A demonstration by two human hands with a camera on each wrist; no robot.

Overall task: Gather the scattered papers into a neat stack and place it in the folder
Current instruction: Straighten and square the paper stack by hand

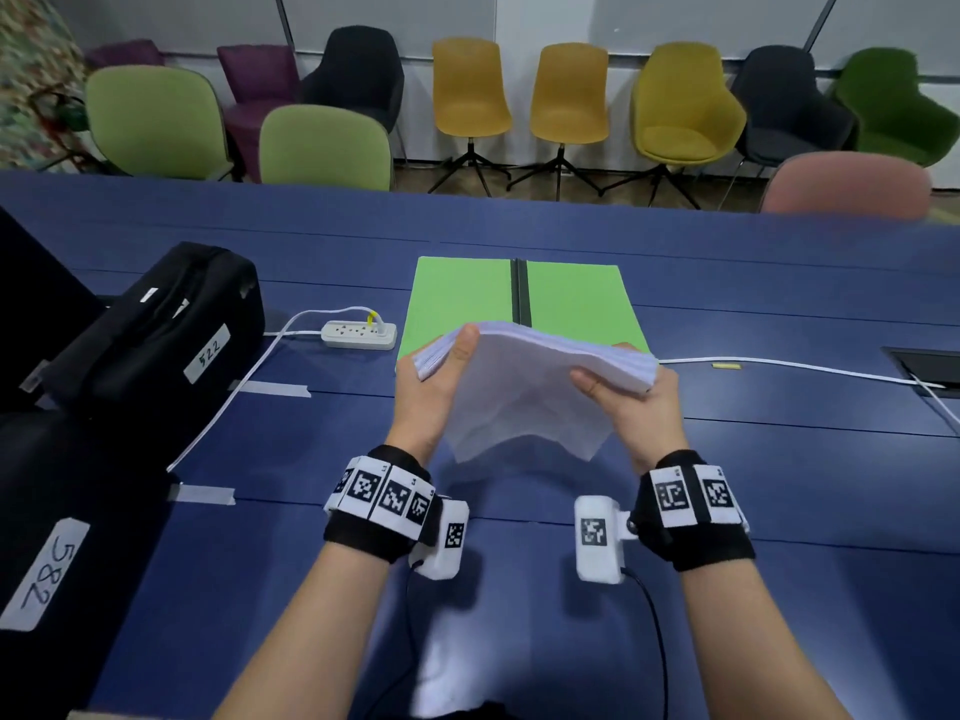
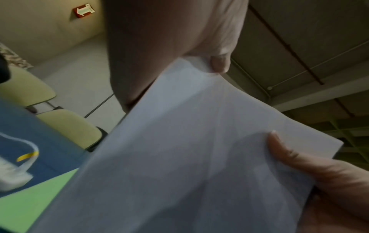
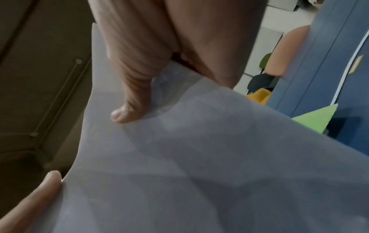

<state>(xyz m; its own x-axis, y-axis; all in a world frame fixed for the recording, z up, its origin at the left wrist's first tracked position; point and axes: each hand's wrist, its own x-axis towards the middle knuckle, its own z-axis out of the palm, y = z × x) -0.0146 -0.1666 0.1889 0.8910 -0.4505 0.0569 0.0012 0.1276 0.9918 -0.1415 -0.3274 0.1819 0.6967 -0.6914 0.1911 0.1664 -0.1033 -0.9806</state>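
Observation:
A stack of white papers [image 1: 524, 387] is held in the air above the blue table [image 1: 779, 449], its near edge sagging. My left hand [image 1: 441, 371] grips the stack's left end, thumb on top. My right hand [image 1: 628, 392] grips the right end, thumb on the top sheet. Just beyond the papers an open green folder [image 1: 462, 298] lies flat on the table, with a dark spine down its middle. Both wrist views are filled by the papers [image 2: 195, 157] [image 3: 199, 165], with the folder [image 2: 26, 200] [image 3: 317, 118] showing at an edge.
A white power strip [image 1: 358, 335] with its cable lies left of the folder. Two black cases with number labels [image 1: 156, 335] stand at the left. A white cable [image 1: 779, 365] runs right to a table hatch. Chairs line the far side.

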